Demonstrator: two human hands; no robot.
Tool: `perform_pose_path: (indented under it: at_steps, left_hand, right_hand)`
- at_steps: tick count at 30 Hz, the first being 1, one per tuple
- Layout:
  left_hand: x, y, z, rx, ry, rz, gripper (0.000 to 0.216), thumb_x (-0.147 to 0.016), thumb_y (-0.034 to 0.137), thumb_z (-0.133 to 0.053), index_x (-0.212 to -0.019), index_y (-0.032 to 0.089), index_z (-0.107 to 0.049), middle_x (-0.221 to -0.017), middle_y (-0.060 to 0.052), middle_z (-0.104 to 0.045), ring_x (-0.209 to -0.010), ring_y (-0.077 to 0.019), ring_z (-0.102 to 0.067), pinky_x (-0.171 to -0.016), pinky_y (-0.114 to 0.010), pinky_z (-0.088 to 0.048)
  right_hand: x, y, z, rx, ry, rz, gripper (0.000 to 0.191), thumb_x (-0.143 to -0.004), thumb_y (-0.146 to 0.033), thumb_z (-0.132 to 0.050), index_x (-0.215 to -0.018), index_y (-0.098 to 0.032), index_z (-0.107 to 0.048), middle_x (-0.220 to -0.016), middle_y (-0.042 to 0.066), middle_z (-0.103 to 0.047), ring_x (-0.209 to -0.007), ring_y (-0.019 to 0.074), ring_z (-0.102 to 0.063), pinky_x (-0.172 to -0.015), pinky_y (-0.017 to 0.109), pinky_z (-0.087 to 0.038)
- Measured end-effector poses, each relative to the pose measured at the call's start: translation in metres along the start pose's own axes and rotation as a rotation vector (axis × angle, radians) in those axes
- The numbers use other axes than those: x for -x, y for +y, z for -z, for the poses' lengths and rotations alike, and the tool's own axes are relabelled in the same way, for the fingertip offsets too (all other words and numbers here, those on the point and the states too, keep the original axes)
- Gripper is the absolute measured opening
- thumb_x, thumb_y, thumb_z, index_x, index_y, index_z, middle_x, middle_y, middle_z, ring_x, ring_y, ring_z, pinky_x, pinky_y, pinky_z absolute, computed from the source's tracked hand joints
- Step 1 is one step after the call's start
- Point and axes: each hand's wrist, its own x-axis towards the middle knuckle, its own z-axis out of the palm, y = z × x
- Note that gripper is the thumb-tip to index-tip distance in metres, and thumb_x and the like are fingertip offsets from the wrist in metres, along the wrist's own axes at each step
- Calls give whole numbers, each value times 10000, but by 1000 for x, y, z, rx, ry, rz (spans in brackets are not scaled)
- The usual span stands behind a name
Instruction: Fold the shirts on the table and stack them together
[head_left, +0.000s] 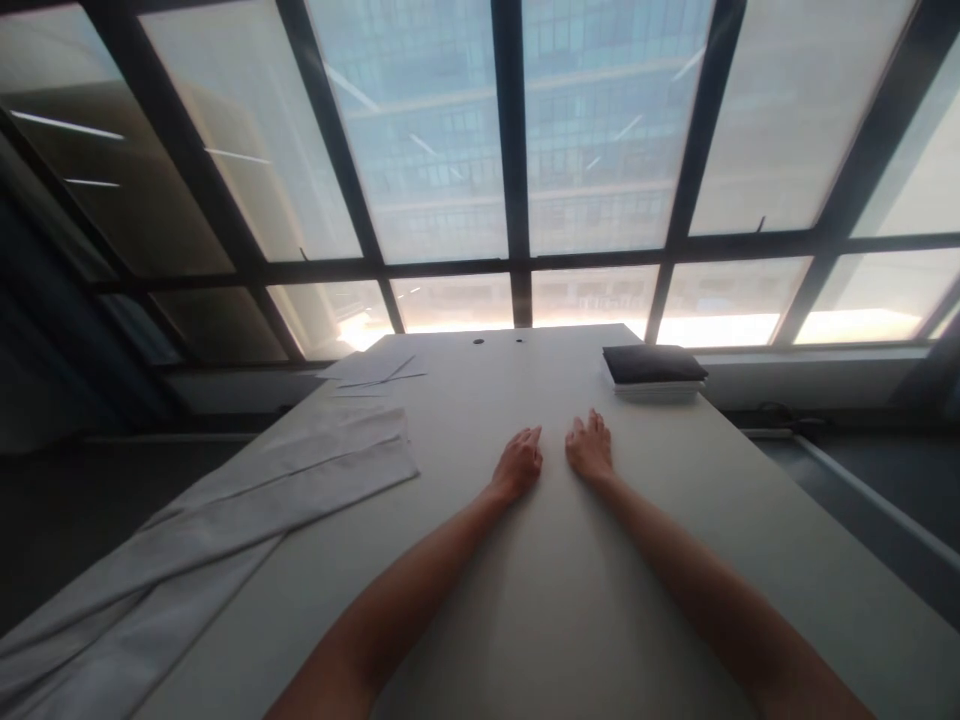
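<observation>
Both of my hands rest on the white table (pixel 465 400), a small gap apart, with nothing visible in either. My left hand (pixel 519 462) lies palm down, its fingers loosely bent and pointing forward and to the right. Just to its right is my right hand (pixel 590 447), palm down with fingers slightly apart. Left of my hands, a light grey cloth that looks like a pair of trousers (pixel 300 500) is spread lengthwise. A stack with a dark cover on top of white layers (pixel 654 367) sits beyond my right hand, near the table's right edge.
Several white paper sheets (pixel 375 368) lie at the far left of the table. Two small dark round spots, one a hole-like disc (pixel 478 341), are near the far edge. Large framed windows (pixel 442 180) stand behind the table. A dark curtain (pixel 60 310) hangs at left.
</observation>
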Motion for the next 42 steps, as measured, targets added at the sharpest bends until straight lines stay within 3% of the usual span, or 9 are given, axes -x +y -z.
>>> perform_pose_path:
  at_steps: [5,12,17,23,30,34,36,42]
  left_hand:
    - [31,-10,23,-64,0,-35,576,-877,93,-459,-1452,108,-491,-1459,-158,-532,-1424,-243,-406,-1209,-391,-291]
    - [59,-26,47,-89,20,-33,586,-861,85,-475,-1445,114,-498,-1439,-143,-552,-1417,-227,-413,-1209,-372,-299]
    - [65,-29,51,-141,-16,17,521,-879,152,-538,-1399,118,-541,-1396,-150,-586,-1327,-247,-510,-1175,-381,-349]
    - [68,-30,47,-234,-54,-76,455,-935,214,-517,-1381,129,-538,-1379,-129,-598,-1286,-237,-531,-1144,-394,-373]
    - [88,-31,58,-294,-104,-122,480,-961,230,-487,-1429,121,-494,-1424,-135,-567,-1335,-228,-498,-1163,-377,-349]
    - [124,-41,86,-334,-147,-203,471,-950,217,-520,-1418,161,-518,-1460,-106,-542,-1376,-213,-461,-1175,-360,-334]
    - [145,-52,109,-395,-101,-194,494,-946,225,-539,-1436,169,-499,-1500,-108,-500,-1410,-219,-419,-1187,-375,-315]
    - [178,-102,182,-609,24,59,584,-932,428,-618,-1460,215,-487,-1539,-112,-448,-1464,-312,-325,-1209,-502,-232]
  right_hand:
    - [15,-27,-10,-41,-17,87,449,-956,-272,-416,-1334,-103,-589,-1572,236,-345,-1477,346,-250,-1163,511,-213]
    - [12,-32,-16,30,-118,223,437,-975,-313,-460,-1346,-120,-588,-1530,222,-427,-1445,332,-338,-1154,491,-264]
    - [25,-39,-22,-94,-258,484,441,-970,-335,-507,-1369,-167,-591,-1520,177,-466,-1433,296,-382,-1185,486,-246]
    - [41,-49,-30,-302,-269,787,441,-940,-279,-511,-1368,-246,-610,-1467,109,-544,-1373,295,-477,-1157,509,-340]
    - [34,-41,-36,-375,-226,819,386,-962,-333,-491,-1260,-206,-701,-1361,131,-632,-1288,298,-568,-1112,471,-434]
    - [36,-39,-34,-368,-238,791,391,-960,-339,-497,-1270,-212,-698,-1377,115,-624,-1297,292,-561,-1115,475,-435]
    - [36,-40,-34,-376,-238,784,390,-954,-335,-501,-1271,-223,-699,-1376,106,-626,-1291,297,-565,-1108,480,-443]
    - [38,-43,-30,-395,-238,760,383,-934,-301,-514,-1257,-236,-710,-1353,92,-645,-1264,305,-586,-1095,477,-454]
